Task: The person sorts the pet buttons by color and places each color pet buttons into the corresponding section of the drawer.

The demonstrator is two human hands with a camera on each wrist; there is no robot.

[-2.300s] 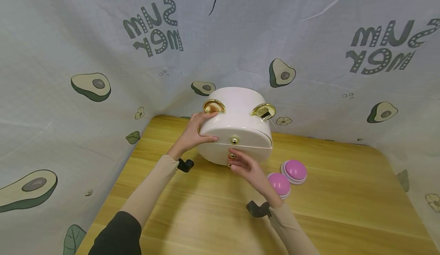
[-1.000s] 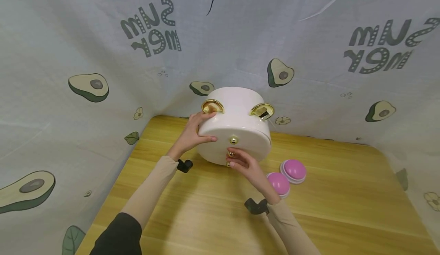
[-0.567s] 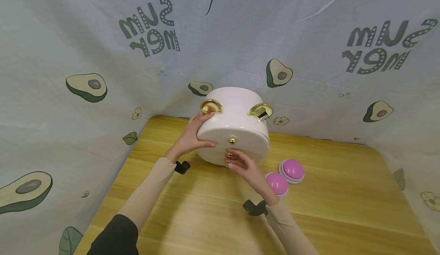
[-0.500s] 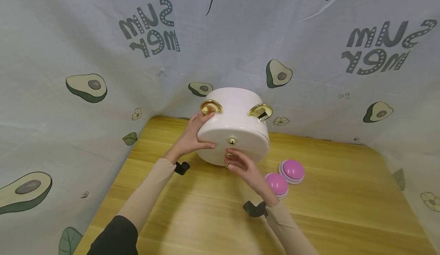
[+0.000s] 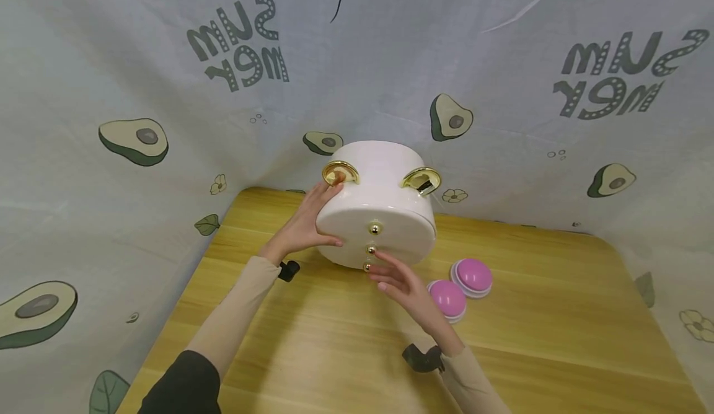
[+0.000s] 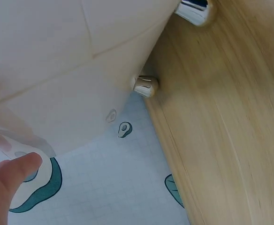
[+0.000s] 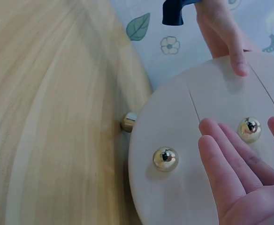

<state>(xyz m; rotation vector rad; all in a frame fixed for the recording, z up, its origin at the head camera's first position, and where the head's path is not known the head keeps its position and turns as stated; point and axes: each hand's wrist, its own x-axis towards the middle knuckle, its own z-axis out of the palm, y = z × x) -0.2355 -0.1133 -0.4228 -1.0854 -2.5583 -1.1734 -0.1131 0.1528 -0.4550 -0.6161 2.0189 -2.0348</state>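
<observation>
Avocado-printed cloth (image 5: 385, 61) hangs behind our wooden counter (image 5: 558, 302); mid-frame, our left grip (image 5: 304, 223) clasps the white box (image 5: 380, 200), our right grip (image 5: 411, 290) unclenched.

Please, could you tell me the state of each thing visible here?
White box: standing on the table.
Drawers: all shut.
Left hand: gripping the box's side.
Right hand: not gripping, fingers extended near the lower gold knobs.
Nearer pink dome: rounded side up.
Farther pink dome: rounded side up.
</observation>
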